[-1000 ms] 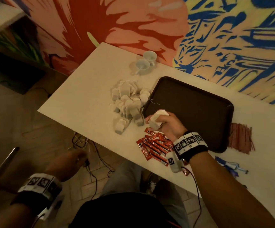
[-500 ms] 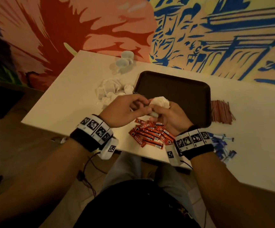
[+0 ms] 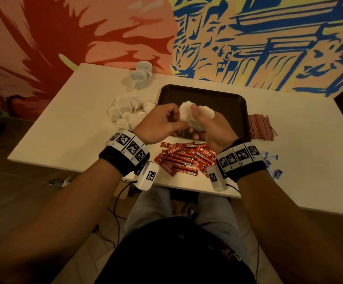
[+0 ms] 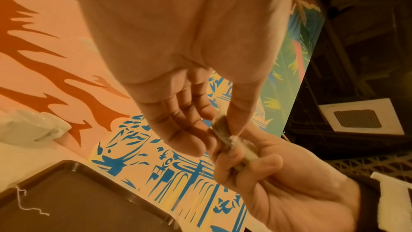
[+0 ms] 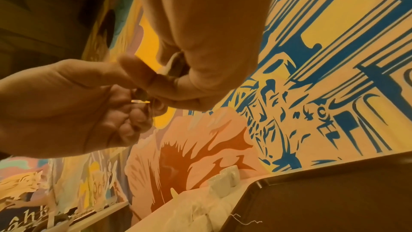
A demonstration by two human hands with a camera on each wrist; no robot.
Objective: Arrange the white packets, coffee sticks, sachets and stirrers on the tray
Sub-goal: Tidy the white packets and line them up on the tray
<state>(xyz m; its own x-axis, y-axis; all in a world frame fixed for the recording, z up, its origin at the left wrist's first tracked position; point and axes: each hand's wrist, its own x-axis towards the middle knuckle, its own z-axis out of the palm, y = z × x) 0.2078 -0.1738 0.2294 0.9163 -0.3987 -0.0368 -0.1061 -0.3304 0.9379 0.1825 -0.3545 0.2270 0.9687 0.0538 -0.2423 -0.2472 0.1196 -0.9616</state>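
My right hand is curled round a small bunch of white packets, thumb pressed against their front, holding them just above the near edge of the tray. My left hand meets it there: from the left wrist view my thumb and fingers pinch the end of one packet in that bunch. A thin white string lies on the tray's dark floor. To the left of the tray the remaining white packets sit in a loose heap on the surface, with two small white cups beyond them near the wall. The red coffee sticks are scattered below my hands, the reddish stirrers lie just right of the tray, and the blue sachets lie by my right wrist.
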